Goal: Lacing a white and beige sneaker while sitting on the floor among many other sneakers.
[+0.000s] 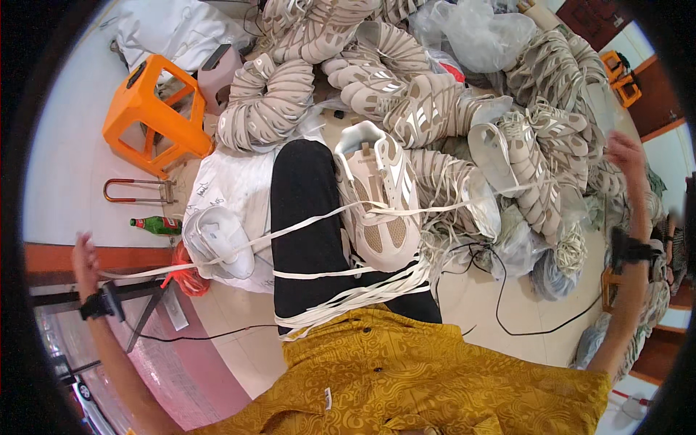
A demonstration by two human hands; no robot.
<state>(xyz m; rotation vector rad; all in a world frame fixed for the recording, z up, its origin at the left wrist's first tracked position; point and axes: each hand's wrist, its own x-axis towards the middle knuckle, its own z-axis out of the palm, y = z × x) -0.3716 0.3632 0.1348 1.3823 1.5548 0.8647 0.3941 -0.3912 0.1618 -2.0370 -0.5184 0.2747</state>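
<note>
Lace drawn wide across a beige shoe

Nearest, below a mustard patterned shirt (406,370), a bundle of loose cream laces (341,308) crosses the lap. Just beyond, the beige shoe (377,196) sits beside a black trouser leg (304,188), its toe toward the person. A pale lace (304,223) spreads both ways from its front. The left hand (85,259), far out, is closed on one end; the right hand (625,156) is raised opposite (its grip I cannot tell, the lace fading against stacked shoes (540,163)). Farther off stand an orange stool (125,125) and more beige shoe piles (264,109).
</note>
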